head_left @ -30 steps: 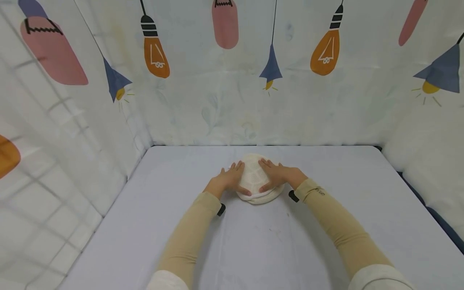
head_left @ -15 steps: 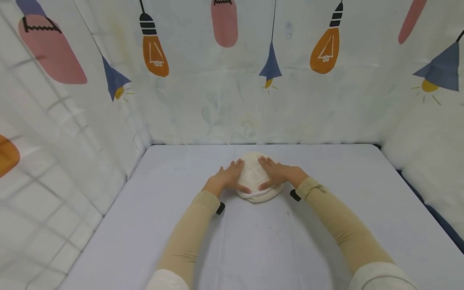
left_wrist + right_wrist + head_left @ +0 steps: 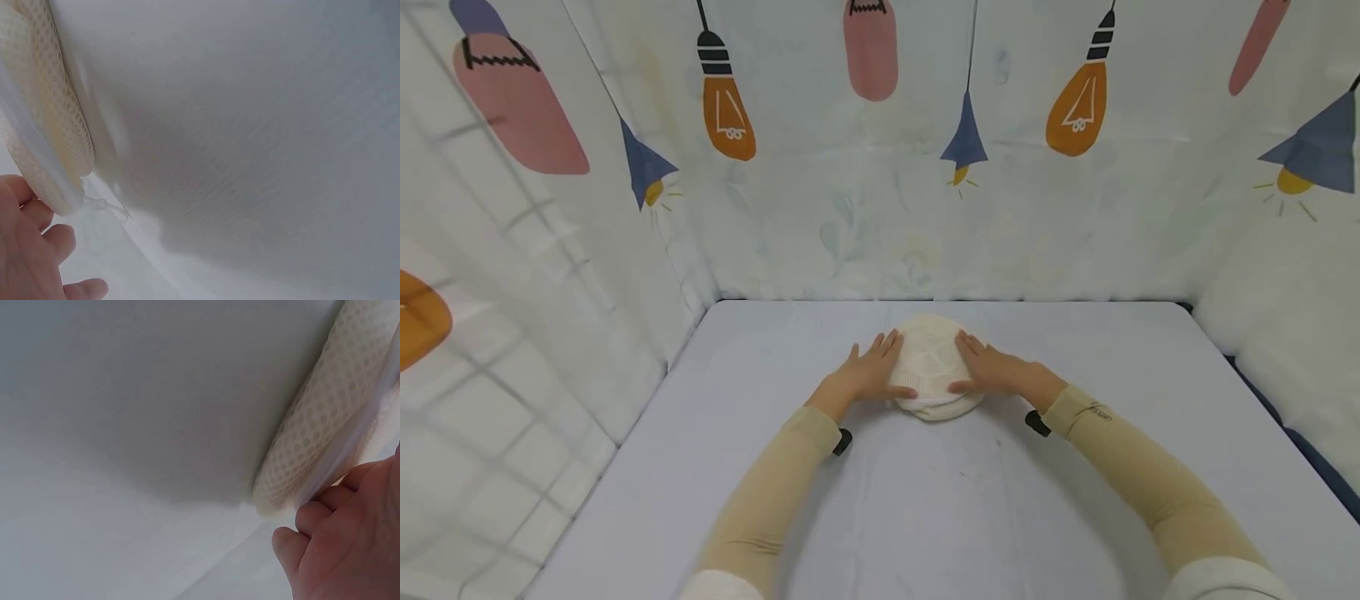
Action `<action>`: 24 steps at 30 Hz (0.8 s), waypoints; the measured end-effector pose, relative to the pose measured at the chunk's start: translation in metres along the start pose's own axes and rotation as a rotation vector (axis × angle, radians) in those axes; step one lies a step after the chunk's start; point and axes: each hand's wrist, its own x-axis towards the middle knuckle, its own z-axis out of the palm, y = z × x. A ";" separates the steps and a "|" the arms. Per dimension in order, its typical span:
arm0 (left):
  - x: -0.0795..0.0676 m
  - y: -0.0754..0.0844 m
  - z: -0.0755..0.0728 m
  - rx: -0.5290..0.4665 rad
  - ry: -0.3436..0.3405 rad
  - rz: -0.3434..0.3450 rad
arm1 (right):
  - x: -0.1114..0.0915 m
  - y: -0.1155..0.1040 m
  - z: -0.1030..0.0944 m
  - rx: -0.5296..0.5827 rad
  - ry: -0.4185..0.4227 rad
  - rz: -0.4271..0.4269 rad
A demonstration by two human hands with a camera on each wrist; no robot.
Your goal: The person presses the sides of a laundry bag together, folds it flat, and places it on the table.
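Observation:
A cream mesh laundry bag, rounded and domed, sits on the white table near its far edge. Along its lower side runs a white band, and a small white loop hangs from it in the left wrist view. My left hand rests against the bag's left side, fingers spread and thumb along the near edge. Against the right side lies my right hand, its fingers fairly straight and its thumb on the near part. In the right wrist view, the fingertips touch the band beneath the mesh.
The white tabletop has a few small dark marks in front of the bag. Behind it hangs a white curtain printed with lamps and bulbs. More white cloth walls stand at the left and right.
My right hand has slid outward to the right along the bag, baring more of its top. My left wrist has shifted slightly left. The bag stays in about the same place.

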 end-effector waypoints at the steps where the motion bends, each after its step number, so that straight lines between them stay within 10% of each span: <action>1: -0.001 0.000 0.000 -0.003 -0.002 0.000 | -0.003 0.001 0.001 0.011 -0.002 -0.001; 24: 0.002 0.010 0.006 0.106 -0.047 -0.092 | -0.007 -0.001 0.012 -0.003 0.016 0.003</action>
